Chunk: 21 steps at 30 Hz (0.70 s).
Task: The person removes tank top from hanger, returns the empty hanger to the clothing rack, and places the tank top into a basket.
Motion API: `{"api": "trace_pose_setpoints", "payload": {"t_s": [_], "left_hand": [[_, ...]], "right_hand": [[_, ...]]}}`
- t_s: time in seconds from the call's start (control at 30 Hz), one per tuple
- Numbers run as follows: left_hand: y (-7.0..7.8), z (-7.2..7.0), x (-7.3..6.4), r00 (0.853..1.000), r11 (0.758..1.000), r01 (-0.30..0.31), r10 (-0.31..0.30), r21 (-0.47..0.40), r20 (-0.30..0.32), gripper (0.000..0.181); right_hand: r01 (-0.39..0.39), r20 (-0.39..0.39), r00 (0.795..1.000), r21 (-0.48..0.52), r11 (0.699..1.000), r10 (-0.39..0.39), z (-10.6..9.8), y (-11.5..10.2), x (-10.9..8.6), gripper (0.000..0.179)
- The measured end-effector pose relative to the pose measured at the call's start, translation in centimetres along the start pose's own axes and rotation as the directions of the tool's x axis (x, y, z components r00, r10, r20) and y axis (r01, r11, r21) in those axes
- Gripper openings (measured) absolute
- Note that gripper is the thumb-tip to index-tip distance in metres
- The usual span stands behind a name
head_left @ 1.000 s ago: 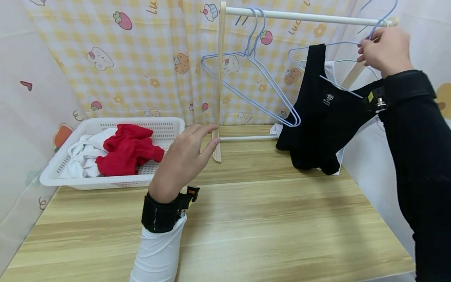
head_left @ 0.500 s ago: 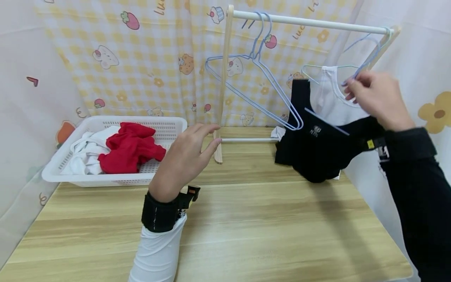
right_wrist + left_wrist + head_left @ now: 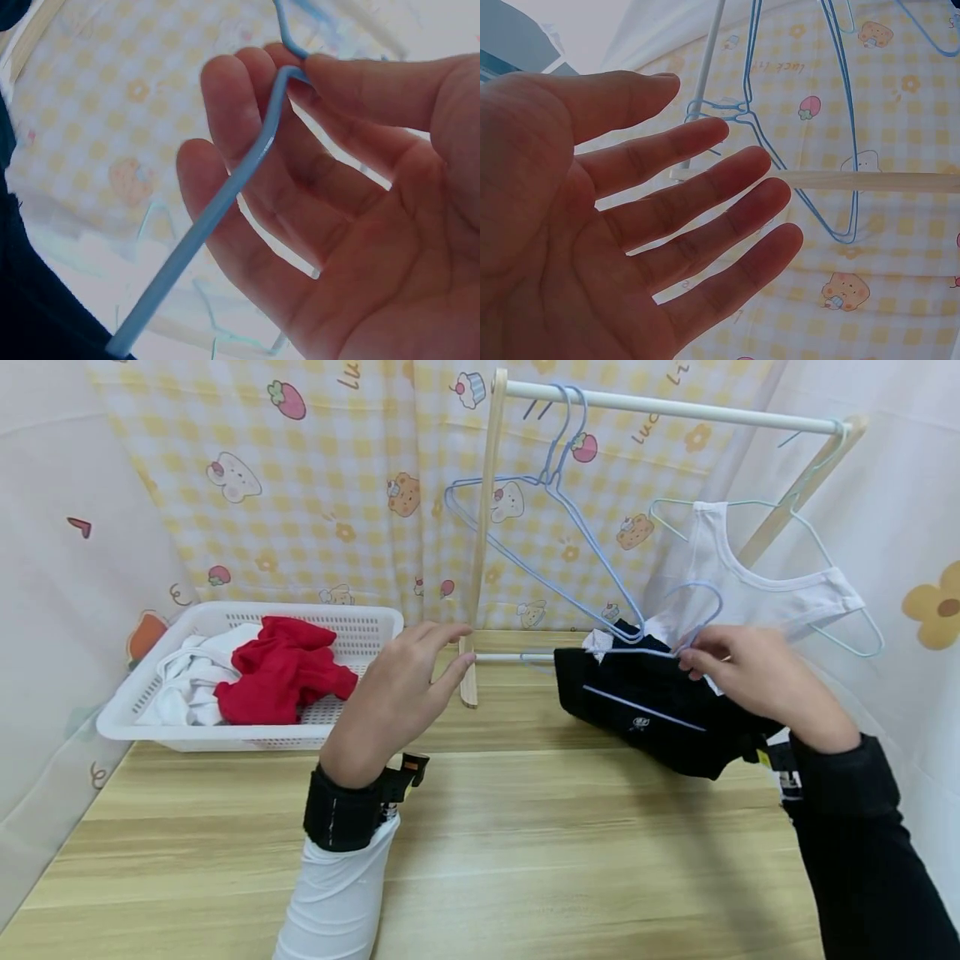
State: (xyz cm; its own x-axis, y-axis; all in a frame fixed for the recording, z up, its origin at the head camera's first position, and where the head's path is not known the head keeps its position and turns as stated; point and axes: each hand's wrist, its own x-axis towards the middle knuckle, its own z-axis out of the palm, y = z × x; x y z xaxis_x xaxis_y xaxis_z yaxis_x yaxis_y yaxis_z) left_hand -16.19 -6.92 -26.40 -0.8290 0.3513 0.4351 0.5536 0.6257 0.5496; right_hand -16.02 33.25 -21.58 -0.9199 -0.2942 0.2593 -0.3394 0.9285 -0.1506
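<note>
A black top (image 3: 652,681) is hung below the right hand (image 3: 757,677), its blue hanger (image 3: 187,246) pinched there; the left hand (image 3: 397,693) is outspread, well apart.

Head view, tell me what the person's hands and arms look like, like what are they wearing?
The left hand and right hand show no gloves or rings. On the left are a white, creased sleeve, a black wrist strap and a small dark device. On the right are a black sleeve and black wristband, with a yellow-marked device.
</note>
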Motion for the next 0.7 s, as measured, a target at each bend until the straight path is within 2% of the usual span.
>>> {"api": "trace_pose_setpoints", "payload": {"t_s": [0.1, 0.23, 0.4, 0.57, 0.7], "left_hand": [[0.0, 0.0, 0.0, 1.000, 1.000, -0.004, 0.004, -0.006, 0.007, 0.041], [0.1, 0.0, 0.0, 1.000, 0.999, -0.027, 0.027, -0.020, 0.009, 0.044], [0.0, -0.1, -0.1, 0.998, 0.997, -0.065, 0.066, -0.051, 0.020, 0.050], [-0.2, -0.5, -0.3, 0.996, 0.994, -0.094, 0.094, -0.057, 0.002, 0.052], [-0.5, -0.9, -0.4, 0.992, 0.992, -0.112, 0.108, -0.050, -0.068, 0.046]], "right_hand": [[0.071, -0.057, 0.996, 0.024, 0.997, -0.069, 0.8, -1.7, -0.8, 0.014], [0.163, -0.147, 0.978, 0.089, 0.983, -0.149, 1.4, -4.6, -1.2, 0.017], [0.234, -0.214, 0.957, 0.181, 0.955, -0.194, 1.7, -8.5, -0.9, 0.019], [0.292, -0.286, 0.935, 0.284, 0.913, -0.210, 1.9, -11.2, -0.1, 0.016], [0.332, -0.338, 0.920, 0.409, 0.850, -0.197, 2.1, -12.7, 0.6, 0.015]]}}
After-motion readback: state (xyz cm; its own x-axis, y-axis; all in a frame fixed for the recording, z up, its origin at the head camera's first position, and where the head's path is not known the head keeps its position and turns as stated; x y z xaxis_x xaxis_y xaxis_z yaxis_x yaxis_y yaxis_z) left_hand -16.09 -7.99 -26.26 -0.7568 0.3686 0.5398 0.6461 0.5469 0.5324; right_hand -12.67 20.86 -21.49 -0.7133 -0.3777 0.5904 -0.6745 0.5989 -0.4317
